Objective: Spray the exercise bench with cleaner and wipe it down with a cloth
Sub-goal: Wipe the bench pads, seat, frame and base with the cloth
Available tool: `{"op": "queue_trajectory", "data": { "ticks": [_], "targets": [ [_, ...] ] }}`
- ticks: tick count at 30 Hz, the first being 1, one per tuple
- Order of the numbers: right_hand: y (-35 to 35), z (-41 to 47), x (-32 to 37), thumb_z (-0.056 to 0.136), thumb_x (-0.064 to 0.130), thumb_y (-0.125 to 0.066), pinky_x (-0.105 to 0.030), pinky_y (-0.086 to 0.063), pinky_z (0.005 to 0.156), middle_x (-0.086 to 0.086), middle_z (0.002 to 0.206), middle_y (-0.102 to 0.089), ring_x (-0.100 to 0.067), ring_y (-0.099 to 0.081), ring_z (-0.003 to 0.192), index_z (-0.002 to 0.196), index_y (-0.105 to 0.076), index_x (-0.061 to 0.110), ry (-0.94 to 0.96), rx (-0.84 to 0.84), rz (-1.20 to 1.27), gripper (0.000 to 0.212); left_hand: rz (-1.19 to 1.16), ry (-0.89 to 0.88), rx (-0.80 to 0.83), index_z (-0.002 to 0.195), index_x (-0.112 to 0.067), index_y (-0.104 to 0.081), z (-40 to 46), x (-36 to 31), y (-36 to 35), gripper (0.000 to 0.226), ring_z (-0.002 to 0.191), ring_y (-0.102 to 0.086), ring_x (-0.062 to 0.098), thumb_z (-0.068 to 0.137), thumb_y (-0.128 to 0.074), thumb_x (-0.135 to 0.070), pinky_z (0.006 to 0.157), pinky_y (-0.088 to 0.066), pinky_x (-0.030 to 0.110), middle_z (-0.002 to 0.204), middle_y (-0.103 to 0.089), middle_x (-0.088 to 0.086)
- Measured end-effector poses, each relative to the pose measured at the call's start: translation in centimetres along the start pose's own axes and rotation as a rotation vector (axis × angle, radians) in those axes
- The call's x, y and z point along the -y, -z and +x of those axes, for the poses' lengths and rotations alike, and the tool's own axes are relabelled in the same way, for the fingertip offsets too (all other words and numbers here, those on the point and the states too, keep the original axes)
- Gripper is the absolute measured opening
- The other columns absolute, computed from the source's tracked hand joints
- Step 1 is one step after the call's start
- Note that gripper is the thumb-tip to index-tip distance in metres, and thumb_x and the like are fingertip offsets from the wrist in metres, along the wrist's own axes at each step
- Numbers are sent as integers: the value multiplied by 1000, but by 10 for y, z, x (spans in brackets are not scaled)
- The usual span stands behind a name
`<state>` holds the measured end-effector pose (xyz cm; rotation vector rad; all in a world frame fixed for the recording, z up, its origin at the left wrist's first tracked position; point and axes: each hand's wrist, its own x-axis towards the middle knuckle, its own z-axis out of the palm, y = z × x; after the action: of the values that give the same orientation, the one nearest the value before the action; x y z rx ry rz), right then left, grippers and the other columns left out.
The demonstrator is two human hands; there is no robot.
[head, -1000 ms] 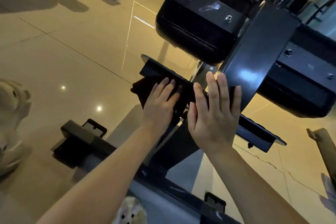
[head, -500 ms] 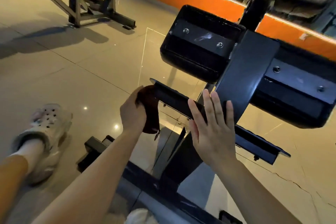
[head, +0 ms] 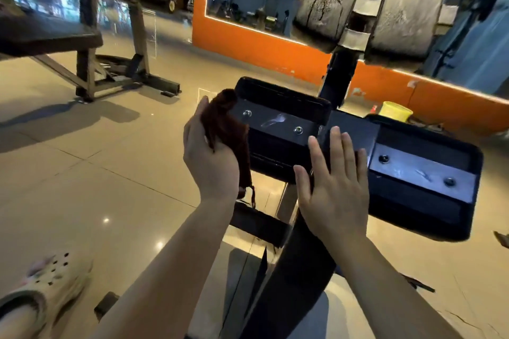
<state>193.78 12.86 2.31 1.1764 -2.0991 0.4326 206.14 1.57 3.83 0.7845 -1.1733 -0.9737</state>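
The left hand [head: 212, 157] gripped a dark maroon cloth [head: 225, 129], bunched and held against the outer end of the black padded block [head: 281, 129] on the left side of the black steel exercise bench [head: 349, 132]. The right hand [head: 333, 190] was open, fingers straight and spread, resting flat on the bench's dark central post just beside that pad. A matching black pad [head: 424, 181] sat to the right, its mounting plate and bolts showing. No spray bottle could be seen, so whether cleaner had gone on could not be told. Judging by the cloth's position, wiping looked under way on the left pad; the right pad, the post and the worn grey upper cushions [head: 330, 0] probably remained. A yellow tub [head: 395, 111] stood on the glossy tiled floor [head: 82, 173] beyond.
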Motion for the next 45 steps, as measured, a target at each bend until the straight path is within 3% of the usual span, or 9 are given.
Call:
{"op": "queue_trajectory", "data": {
  "ticks": [3, 5, 9, 14, 20, 24, 32, 40, 45],
  "targets": [
    [-3, 4, -1, 100, 43, -31, -42, -8, 120, -14, 157, -29, -27, -20, 148, 148, -39, 18, -5, -40, 45, 54, -10, 26, 31, 138, -24, -49, 12, 4, -5, 46, 118, -47, 3, 98, -46, -2, 87, -40, 1, 130, -53, -5],
    [-4, 5, -3, 99, 41, -34, -42, -7, 121, -13, 157, -29, -26, -20, 148, 148, -39, 16, -6, -48, 31, 55, -16, 41, 58, 137, -24, -50, 6, 5, -1, 46, 119, -51, 4, 98, -45, -1, 93, -48, 13, 130, -55, -4],
    [-5, 2, -5, 100, 41, -33, -38, -3, 122, -10, 159, -27, -24, -17, 149, 150, -35, 15, -37, 10, -8, 56, -59, 174, 160, 134, -24, -52, -12, 10, 12, 46, 112, -56, 15, 98, -39, 1, 54, -55, 16, 128, -56, 3],
    [1, -7, 5, 102, 46, -17, -34, 5, 121, -8, 162, -12, -20, -4, 150, 154, -17, 16, -84, 122, -10, 60, -20, 197, 291, 134, -27, -52, -31, -3, 41, 42, 125, -49, 17, 99, -45, -5, 103, -47, 35, 126, -58, -3],
    [37, -66, 6, 99, 53, -8, -35, 7, 120, 1, 159, -21, -13, -9, 147, 152, -8, 28, -28, 316, 21, 59, -57, 261, 340, 122, -35, -57, -47, -28, 75, 36, 114, -57, 21, 99, -47, -9, 103, -43, 55, 111, -63, -6],
    [77, -91, -4, 97, 51, -9, -29, 20, 114, 12, 156, -13, -6, -6, 146, 152, -5, 33, -11, 381, 91, 58, -71, 336, 288, 106, -47, -55, -68, -50, 71, 40, 110, -58, 18, 99, -47, -9, 101, -45, 54, 105, -63, -11],
    [81, -57, -16, 103, 34, -30, -25, 7, 116, 4, 161, -18, -6, -1, 146, 154, -22, 22, 21, 259, 154, 53, -132, 375, 304, 114, -40, -50, -78, -27, 5, 27, 112, -55, 13, 100, -46, -17, 105, -42, 46, 113, -60, -7],
    [4, -26, -18, 105, 37, -21, -28, -1, 122, 1, 157, -25, -16, -16, 149, 149, -32, 11, -37, 6, 252, 52, -71, 128, 525, 124, -36, -51, -127, 32, -3, 35, 109, -48, -18, 97, -53, -14, 95, -34, 2, 112, -54, -33],
    [-4, -27, -22, 104, 24, -25, -31, -5, 122, -3, 156, -30, -17, -18, 149, 148, -32, 9, -20, -64, 309, 47, -66, 29, 689, 137, -24, -52, -81, 12, -34, 38, 113, -54, -7, 100, -49, -16, 102, -40, 14, 124, -63, -14]
  ]
}}
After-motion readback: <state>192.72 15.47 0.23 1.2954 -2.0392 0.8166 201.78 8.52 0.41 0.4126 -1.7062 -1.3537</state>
